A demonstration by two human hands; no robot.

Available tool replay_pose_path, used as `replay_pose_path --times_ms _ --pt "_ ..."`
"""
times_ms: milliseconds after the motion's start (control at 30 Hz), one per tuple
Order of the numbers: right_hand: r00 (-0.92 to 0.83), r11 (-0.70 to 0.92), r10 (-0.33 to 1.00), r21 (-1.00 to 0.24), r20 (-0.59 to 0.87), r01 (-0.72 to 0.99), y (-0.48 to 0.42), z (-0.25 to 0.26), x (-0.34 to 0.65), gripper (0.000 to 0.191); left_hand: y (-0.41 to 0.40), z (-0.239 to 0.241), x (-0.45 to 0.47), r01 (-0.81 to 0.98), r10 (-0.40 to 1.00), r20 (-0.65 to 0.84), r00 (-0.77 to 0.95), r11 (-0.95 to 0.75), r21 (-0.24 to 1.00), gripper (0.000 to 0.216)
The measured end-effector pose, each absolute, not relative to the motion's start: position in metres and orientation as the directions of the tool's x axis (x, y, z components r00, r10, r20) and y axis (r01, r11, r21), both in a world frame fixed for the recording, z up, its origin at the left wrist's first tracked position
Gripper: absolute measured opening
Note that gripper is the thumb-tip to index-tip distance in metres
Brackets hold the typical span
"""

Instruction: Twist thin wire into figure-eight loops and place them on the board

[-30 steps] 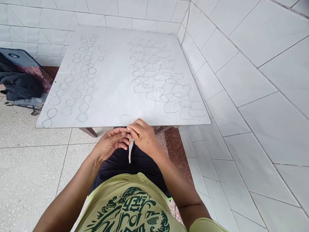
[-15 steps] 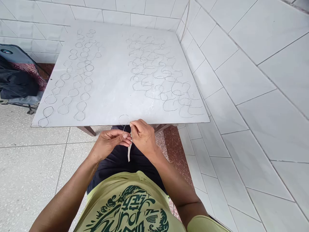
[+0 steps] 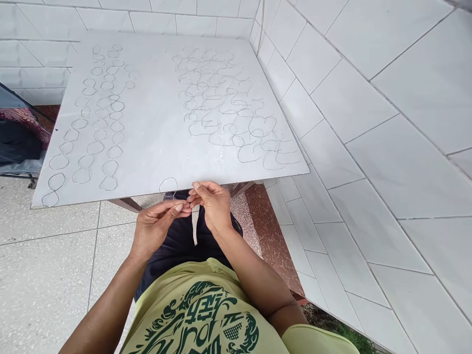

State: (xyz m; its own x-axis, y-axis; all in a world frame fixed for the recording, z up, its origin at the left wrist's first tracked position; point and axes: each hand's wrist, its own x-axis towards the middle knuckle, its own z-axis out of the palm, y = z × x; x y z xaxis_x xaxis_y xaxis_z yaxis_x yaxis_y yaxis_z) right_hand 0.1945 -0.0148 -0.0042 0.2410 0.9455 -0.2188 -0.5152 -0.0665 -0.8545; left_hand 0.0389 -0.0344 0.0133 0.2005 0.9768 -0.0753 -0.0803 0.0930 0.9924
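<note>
Near the table's front edge, my left hand (image 3: 157, 223) pinches a thin wire bent into a round loop (image 3: 168, 178), which stands up above the fingertips. Close against it, my right hand (image 3: 214, 206) is closed, with thumb and forefinger pressed together. A narrow whitish strip (image 3: 195, 230) hangs down from the right fingers, its upper part hidden behind them. The fingertips of both hands meet at the wire's lower end, so the exact contact there is hard to see.
The white tabletop (image 3: 155, 123) bears rows of figure-eight wires (image 3: 109, 169) at left and many loose curved wires (image 3: 254, 132) at right. A tiled wall (image 3: 354, 147) runs along the right side. A folding chair (image 3: 18, 137) with dark cloth stands at far left.
The view has shifted, so the table sits further left. My right fingers have opened out slightly and tilted at the strip. The wire loop has leaned to the left.
</note>
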Motion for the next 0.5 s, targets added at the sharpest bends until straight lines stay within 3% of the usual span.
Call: replay_pose_path --times_ms 133,267,400,500 --pt "0.184 -0.117 0.956 -0.872 -0.229 -0.476 -0.017 -0.004 0.197 0.024 -0.03 0.014 0.029 -0.001 0.969 -0.058 0.239 0.06 0.998 0.021" --pt "0.208 -0.09 0.963 -0.934 -0.17 -0.346 -0.015 -0.003 0.199 0.026 -0.025 0.015 0.018 0.125 0.945 0.063 0.32 -0.108 0.986 0.018" --pt "0.186 -0.143 0.955 -0.908 -0.232 -0.394 -0.013 -0.004 0.199 0.027 -0.026 0.014 0.014 0.219 0.911 0.171 0.376 -0.267 0.939 0.019" --pt "0.163 -0.179 0.946 -0.869 -0.281 -0.461 -0.012 -0.005 0.2 0.028 -0.03 0.013 0.016 0.211 0.915 0.149 0.375 -0.241 0.947 0.02"
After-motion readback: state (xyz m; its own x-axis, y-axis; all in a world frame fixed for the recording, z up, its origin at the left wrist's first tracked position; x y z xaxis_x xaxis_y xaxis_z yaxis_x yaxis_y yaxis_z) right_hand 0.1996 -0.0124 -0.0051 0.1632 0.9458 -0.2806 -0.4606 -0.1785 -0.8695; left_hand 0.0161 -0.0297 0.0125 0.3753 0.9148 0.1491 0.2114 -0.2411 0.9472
